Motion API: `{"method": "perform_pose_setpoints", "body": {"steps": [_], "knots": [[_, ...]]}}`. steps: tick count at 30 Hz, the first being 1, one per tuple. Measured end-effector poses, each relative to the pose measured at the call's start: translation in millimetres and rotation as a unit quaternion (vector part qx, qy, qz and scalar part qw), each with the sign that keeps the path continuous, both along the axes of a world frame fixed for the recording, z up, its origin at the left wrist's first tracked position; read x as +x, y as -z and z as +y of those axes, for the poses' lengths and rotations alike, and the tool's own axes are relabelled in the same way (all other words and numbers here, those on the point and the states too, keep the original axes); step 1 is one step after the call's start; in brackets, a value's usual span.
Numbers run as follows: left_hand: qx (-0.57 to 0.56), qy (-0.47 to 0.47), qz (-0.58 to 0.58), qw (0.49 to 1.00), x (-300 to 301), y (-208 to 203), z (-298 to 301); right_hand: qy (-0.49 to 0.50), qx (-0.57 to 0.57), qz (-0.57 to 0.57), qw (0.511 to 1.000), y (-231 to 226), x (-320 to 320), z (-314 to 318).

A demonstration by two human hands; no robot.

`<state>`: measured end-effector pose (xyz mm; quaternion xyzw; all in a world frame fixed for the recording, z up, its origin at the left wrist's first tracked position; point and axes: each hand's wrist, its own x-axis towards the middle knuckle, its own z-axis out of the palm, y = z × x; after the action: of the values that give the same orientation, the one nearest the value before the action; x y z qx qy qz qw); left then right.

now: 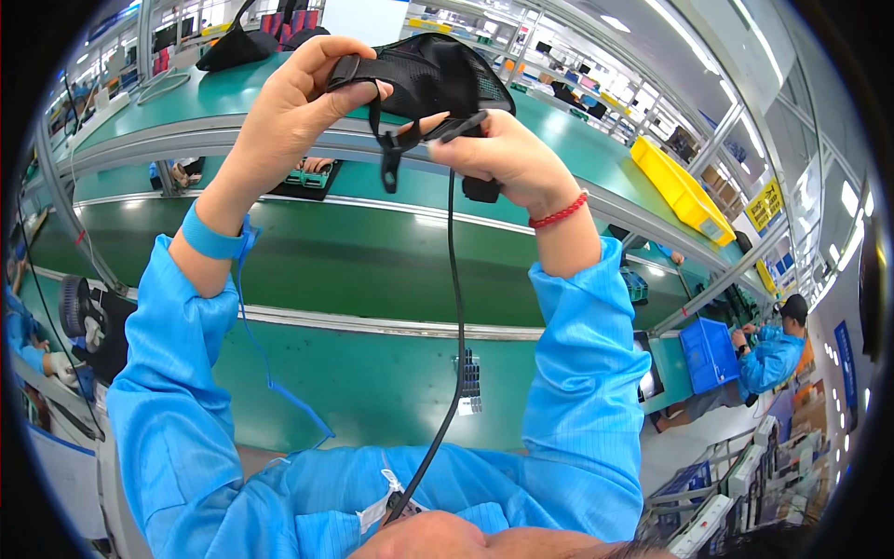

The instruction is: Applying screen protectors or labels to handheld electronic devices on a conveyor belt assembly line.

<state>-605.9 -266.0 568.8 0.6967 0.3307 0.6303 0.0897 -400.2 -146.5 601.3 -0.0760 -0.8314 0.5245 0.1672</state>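
Both my arms are raised over the green shelf. My left hand (312, 93) is closed, thumb and fingers pinching a black strap with a buckle (345, 71). My right hand (512, 163) is closed around another black strap end (461, 126), slightly smeared by motion. Between the hands is a black mesh-sided item (438, 70) to which the straps seem joined; its exact kind I cannot tell. A black strap end with a plastic clip (389, 168) dangles between my hands. From beside my right hand a black cable (456, 307) runs down toward my chest.
Right of my hands, a yellow bin (684, 191) rests on the shelf. A metal rail edges the shelf above the green belt (372, 261). Small dark parts (468, 377) lie on the near bench. A blue wrist-strap cord (270, 373) hangs from my left wrist. A co-worker (778, 354) sits beside a blue crate (708, 356).
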Motion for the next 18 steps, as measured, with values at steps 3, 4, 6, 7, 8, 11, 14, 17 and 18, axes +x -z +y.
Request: {"method": "perform_pose_setpoints", "body": {"steps": [3, 4, 6, 7, 8, 11, 14, 17, 18], "knots": [[0.04, -0.003, -0.026, 0.999, 9.0, -2.4, -0.2, 0.0, 0.011, 0.013, 1.0, 0.8, -1.9, -12.8], [0.041, -0.003, -0.026, 0.999, 13.6, -3.3, 1.1, -0.015, 0.04, -0.002, 0.999, 3.4, -2.6, -8.2], [0.054, 0.009, -0.072, 0.996, 23.3, -4.5, 5.4, -0.02, 0.083, -0.016, 0.996, 7.9, -3.2, 1.9], [0.06, 0.005, -0.092, 0.994, 27.7, -2.7, 10.3, -0.015, 0.058, -0.008, 0.998, 5.1, -0.7, -1.9], [0.061, 0.004, -0.092, 0.994, 29.8, -1.4, 12.8, -0.009, 0.032, 0.001, 0.999, 2.3, 1.8, -5.7], [0.078, -0.02, -0.104, 0.991, 32.9, -1.0, 17.8, -0.022, -0.006, 0.058, 0.998, 5.0, 4.6, 0.5], [0.079, -0.055, -0.078, 0.992, 35.0, 0.8, 18.1, -0.01, -0.035, 0.111, 0.993, -1.9, 14.1, -6.1], [0.041, -0.26, 0.186, 0.946, 21.0, -6.0, 7.3, 0.098, -0.028, 0.209, 0.973, -28.0, 44.2, -3.0], [0.136, -0.335, 0.303, 0.882, 0.9, -1.1, 16.8, 0.065, -0.013, 0.232, 0.971, -37.6, 57.8, 9.9]]}}
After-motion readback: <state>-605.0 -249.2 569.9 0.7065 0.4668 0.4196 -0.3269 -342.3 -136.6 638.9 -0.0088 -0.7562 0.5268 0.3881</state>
